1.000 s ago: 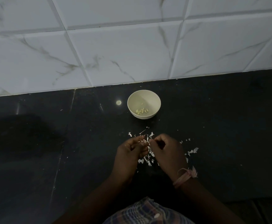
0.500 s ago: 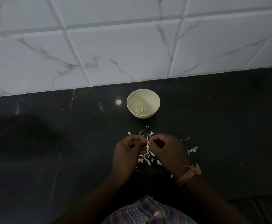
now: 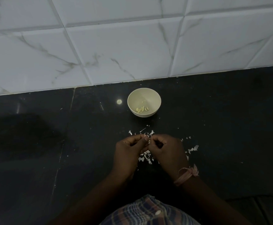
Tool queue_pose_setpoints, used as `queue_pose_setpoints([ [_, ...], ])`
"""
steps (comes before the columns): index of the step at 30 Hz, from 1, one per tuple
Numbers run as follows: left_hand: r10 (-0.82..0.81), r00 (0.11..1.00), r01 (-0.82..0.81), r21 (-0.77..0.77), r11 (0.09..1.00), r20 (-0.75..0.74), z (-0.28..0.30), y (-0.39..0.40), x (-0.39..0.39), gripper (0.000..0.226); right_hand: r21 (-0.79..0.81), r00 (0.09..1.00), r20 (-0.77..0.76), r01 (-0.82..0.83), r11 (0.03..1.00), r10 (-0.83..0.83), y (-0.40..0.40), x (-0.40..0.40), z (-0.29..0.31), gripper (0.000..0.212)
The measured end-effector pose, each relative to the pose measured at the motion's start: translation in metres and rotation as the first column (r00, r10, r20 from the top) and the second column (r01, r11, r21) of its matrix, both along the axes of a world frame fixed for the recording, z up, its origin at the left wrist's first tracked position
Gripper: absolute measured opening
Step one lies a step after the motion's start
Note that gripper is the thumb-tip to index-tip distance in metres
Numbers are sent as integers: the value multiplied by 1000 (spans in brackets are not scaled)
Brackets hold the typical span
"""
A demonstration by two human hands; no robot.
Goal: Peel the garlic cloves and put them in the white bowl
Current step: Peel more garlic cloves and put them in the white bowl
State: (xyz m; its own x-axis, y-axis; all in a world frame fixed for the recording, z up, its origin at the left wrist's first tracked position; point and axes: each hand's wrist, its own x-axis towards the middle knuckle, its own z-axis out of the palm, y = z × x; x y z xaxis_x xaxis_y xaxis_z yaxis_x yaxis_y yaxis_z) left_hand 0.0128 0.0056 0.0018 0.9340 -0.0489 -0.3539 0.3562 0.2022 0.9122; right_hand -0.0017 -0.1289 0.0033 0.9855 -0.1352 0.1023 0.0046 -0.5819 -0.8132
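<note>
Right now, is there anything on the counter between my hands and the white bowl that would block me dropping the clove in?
Nothing solid. Between the left hand, the right hand and the white bowl lie only thin peel scraps flat on the dark counter. The clove itself is hidden between the fingertips.

Clove (image 3: 148, 140) between fingertips — mostly hidden; checked shirt (image 3: 148, 211) cut off below

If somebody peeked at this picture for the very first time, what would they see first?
Probably the white bowl on the dark counter near the tiled wall, with a few peeled garlic cloves inside. Then the left hand and right hand close together in front of the bowl, fingers curled around something small. White bits of garlic skin lie scattered around and beneath them.
</note>
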Motion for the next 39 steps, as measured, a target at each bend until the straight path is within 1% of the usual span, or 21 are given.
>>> queue_pose_setpoints([
  [5, -5, 1000, 3, -73, 997, -26, 1, 0, 1, 11, 78, 1000, -2, 11, 997, -11, 0, 0, 3, 22],
  [8, -37, 999, 34, -89, 995, -35, -1, 0, 2, 14, 134, 998, -65, 25, 991, -16, 0, -1, 6, 23],
  [11, -27, 997, 16, -150, 989, -71, -2, 1, 4, 15, 196, 988, -152, 48, 979, -18, -3, -1, 12, 15],
  [14, 17, 992, -41, -186, 982, -128, 1, 3, 8, 12, 364, 968, -251, 82, 928, 13, -3, 0, 17, 10],
  [16, 27, 989, -59, -221, 973, -149, 2, 3, 10, 11, 468, 962, -270, 101, 878, 33, -3, 0, 17, 12],
  [19, -1, 989, -32, -229, 973, -146, 0, 5, 11, 19, 543, 952, -299, 108, 833, 72, -6, -1, 18, 12],
  [21, -21, 991, -8, -220, 975, -131, 0, 6, 10, 19, 553, 949, -308, 116, 825, 73, -7, -2, 20, 10],
  [23, -29, 993, 5, -196, 981, -116, 1, 8, 9, 13, 543, 948, -311, 125, 830, 61, -6, -3, 19, 9],
  [26, -29, 994, 14, -152, 988, -101, 2, 11, 8, 11, 485, 958, -278, 81, 871, 65, -8, -2, 17, 8],
  [28, -37, 994, 21, -153, 988, -104, 2, 11, 5, 10, 430, 962, -262, 46, 901, 76, -8, -3, 17, 10],
  [31, -54, 992, 32, -186, 982, -114, 2, 9, 1, 15, 359, 967, -251, 57, 931, 38, -5, -4, 13, 10],
  [34, -55, 990, 27, -215, 976, -127, 2, 7, -2, 20, 333, 970, -242, 79, 940, 4, -1, -7, 8, 11],
  [36, -50, 986, 9, -247, 969, -157, 2, 7, -4, 25, 344, 970, -245, 92, 934, -6, 1, -9, 6, 10],
  [39, -61, 978, 1, -285, 958, -202, 0, 9, -6, 33, 404, 966, -256, 133, 905, -28, 2, -8, 3, 7],
])
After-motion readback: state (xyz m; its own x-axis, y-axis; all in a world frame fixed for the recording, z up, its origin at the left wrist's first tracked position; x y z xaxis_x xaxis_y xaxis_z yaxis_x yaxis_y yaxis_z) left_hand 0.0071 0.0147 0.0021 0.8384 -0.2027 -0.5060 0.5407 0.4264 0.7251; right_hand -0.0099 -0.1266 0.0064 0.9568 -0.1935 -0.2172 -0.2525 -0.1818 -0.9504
